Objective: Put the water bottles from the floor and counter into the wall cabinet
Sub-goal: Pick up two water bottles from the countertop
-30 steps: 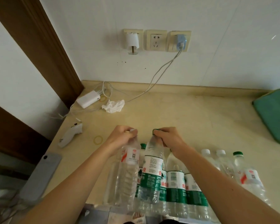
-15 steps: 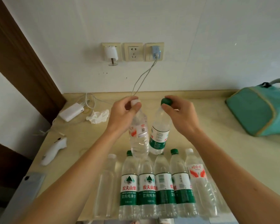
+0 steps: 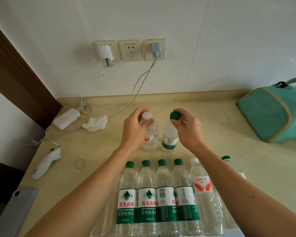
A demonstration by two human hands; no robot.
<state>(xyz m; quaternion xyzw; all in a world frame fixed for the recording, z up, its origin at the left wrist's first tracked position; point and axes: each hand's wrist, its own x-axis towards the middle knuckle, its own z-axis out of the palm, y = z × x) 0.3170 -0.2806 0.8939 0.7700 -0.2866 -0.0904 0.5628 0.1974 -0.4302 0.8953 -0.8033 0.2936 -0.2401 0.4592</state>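
Note:
My left hand (image 3: 135, 130) grips the neck of a white-capped water bottle (image 3: 150, 137) with a red and white label. My right hand (image 3: 186, 129) pinches the green cap of a green-labelled water bottle (image 3: 169, 139). Both bottles stand upright side by side on the beige counter (image 3: 220, 159), near its middle. Along the counter's front edge stands a row of several more bottles (image 3: 162, 199), most with green caps and green labels, one white-capped with a red label (image 3: 202, 187). No wall cabinet is in view.
A teal bag (image 3: 270, 115) sits at the back right. At the back left lie a white power adapter (image 3: 67, 118) with cables, a crumpled tissue (image 3: 95, 124), a white handheld device (image 3: 46, 161) and a rubber band (image 3: 80, 163). Wall sockets (image 3: 130, 50) are above.
Both hands carried their bottles up and away from the front row toward the counter's middle, where they now stand upright. The view has tilted up and pulled back.

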